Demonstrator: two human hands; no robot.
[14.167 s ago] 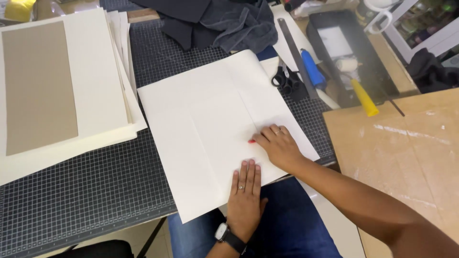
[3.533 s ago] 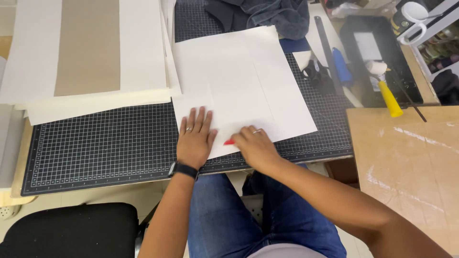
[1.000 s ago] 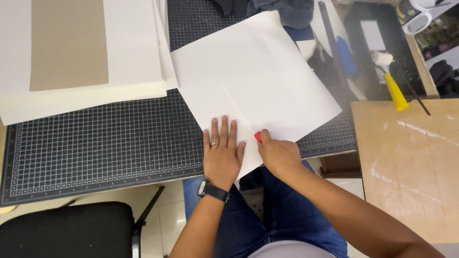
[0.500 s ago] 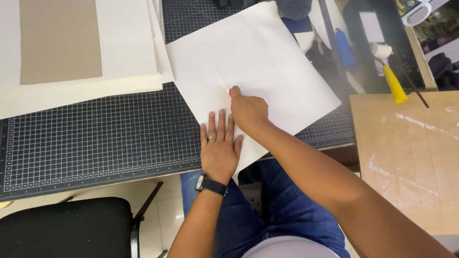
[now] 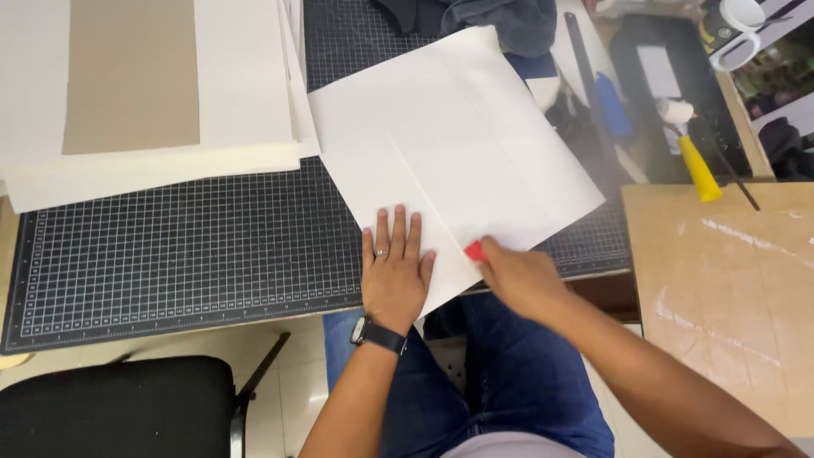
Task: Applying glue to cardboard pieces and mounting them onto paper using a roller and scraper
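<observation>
— While the left hand (image 5: 395,276) lies flat, fingers spread, what is under it?

— A big white sheet of paper (image 5: 454,157), turned at an angle on the gridded cutting mat (image 5: 182,254). The palm presses the sheet's near corner, which juts past the mat's front edge.

— And the right hand (image 5: 519,276)?

— Closed around a small red tool (image 5: 474,250), whose tip touches the paper's near edge, just beside the left hand.

— Anything else around?

— Cream sheets with a tan board (image 5: 131,76) at the mat's far left corner; a yellow-handled roller (image 5: 691,148) past its right edge; a wooden board (image 5: 729,288) to the right.
</observation>
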